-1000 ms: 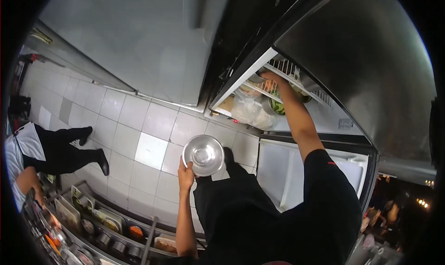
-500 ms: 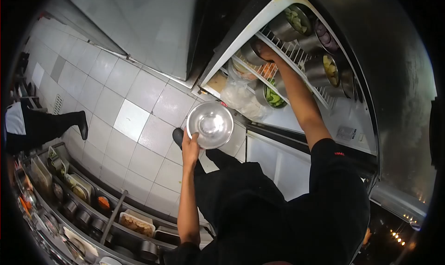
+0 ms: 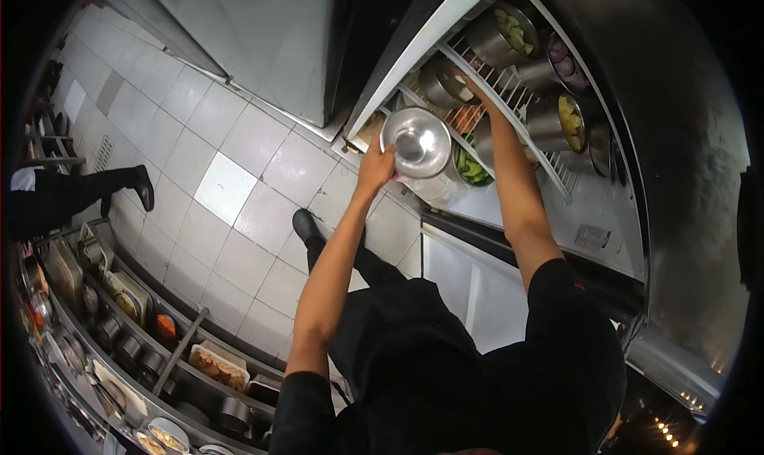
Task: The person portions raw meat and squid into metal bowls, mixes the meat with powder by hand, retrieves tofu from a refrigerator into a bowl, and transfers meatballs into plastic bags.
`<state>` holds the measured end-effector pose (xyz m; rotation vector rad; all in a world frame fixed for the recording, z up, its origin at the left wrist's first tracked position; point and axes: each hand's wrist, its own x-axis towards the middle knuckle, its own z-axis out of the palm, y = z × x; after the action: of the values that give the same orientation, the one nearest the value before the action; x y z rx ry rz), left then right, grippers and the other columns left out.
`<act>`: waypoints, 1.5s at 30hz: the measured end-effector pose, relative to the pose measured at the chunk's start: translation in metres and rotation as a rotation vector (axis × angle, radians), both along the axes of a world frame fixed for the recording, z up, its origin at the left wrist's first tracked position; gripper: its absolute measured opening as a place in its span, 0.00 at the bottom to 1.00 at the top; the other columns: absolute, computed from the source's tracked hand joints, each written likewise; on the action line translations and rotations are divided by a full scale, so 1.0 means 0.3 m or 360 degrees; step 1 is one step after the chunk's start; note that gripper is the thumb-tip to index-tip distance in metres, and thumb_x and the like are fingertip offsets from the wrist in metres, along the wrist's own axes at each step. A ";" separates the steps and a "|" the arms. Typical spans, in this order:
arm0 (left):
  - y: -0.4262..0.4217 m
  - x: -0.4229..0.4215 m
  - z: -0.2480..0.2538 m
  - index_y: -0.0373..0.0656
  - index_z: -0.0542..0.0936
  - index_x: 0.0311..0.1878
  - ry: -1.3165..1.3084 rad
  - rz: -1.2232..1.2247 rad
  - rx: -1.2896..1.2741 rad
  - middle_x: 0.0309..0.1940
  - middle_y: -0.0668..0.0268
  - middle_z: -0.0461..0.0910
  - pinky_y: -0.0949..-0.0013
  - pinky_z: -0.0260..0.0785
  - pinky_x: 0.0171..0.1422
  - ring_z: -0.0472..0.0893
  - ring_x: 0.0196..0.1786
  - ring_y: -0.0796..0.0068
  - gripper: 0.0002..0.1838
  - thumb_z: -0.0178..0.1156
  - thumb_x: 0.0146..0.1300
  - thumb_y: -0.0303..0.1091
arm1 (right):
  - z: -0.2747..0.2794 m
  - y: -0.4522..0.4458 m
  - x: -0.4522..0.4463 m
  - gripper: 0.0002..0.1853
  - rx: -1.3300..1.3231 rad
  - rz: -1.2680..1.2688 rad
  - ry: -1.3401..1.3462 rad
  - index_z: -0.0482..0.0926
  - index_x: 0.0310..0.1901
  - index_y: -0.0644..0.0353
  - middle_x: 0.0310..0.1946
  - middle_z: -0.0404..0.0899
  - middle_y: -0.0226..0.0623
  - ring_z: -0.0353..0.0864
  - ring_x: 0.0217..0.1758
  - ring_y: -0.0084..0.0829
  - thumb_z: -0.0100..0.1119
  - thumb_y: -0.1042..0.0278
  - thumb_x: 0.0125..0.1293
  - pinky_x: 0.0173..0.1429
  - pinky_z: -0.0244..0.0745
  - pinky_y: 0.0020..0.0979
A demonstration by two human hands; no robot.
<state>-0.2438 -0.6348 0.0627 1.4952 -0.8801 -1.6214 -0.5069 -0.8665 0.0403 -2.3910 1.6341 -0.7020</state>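
Left hand [image 3: 376, 167], thumb clamped over the bowl's [image 3: 415, 142] rim, now has it up at the fridge [image 3: 585, 208] instead of over the floor [image 3: 243, 137], so it's near the pot [image 3: 436, 81] the right hand [image 3: 474, 87] is dipping into, fingers too hidden to tell grip or contents.

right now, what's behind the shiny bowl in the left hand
Green vegetables peek out beside the shiny bowl, a pale plastic bag below it; whatever sits directly behind is covered.

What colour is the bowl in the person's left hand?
The bowl is shiny silver, shown best in the head view.
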 end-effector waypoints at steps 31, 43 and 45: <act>0.265 0.084 0.033 0.41 0.66 0.59 0.0142 0.0440 0.0042 0.40 0.56 0.78 0.71 0.73 0.24 0.79 0.26 0.71 0.21 0.42 0.62 0.31 | 0.469 0.735 0.289 0.07 0.0351 -0.0118 -0.0276 0.81 0.39 0.60 0.28 0.81 0.39 0.81 0.30 0.28 0.60 0.67 0.61 0.36 0.74 0.28; 0.895 0.340 -0.193 0.32 0.69 0.57 0.0000 0.0758 0.0222 0.49 0.56 0.75 0.67 0.62 0.59 0.73 0.51 0.64 0.22 0.47 0.59 0.27 | 0.858 0.420 -0.363 0.20 -0.0565 -0.0725 0.0379 0.72 0.58 0.56 0.56 0.74 0.46 0.70 0.61 0.43 0.49 0.63 0.64 0.64 0.63 0.36; 0.996 0.412 -0.248 0.32 0.68 0.58 -0.0042 0.0869 0.0292 0.51 0.54 0.73 0.66 0.63 0.58 0.73 0.52 0.64 0.23 0.47 0.58 0.28 | 0.863 0.315 -0.449 0.20 -0.0576 -0.0495 0.0300 0.71 0.58 0.58 0.58 0.71 0.41 0.68 0.63 0.37 0.46 0.64 0.65 0.66 0.59 0.32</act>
<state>-0.1201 -0.3361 -0.0118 1.7000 -0.2935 -1.2973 -0.6416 -0.7721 0.2992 -2.5316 2.1525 -0.9169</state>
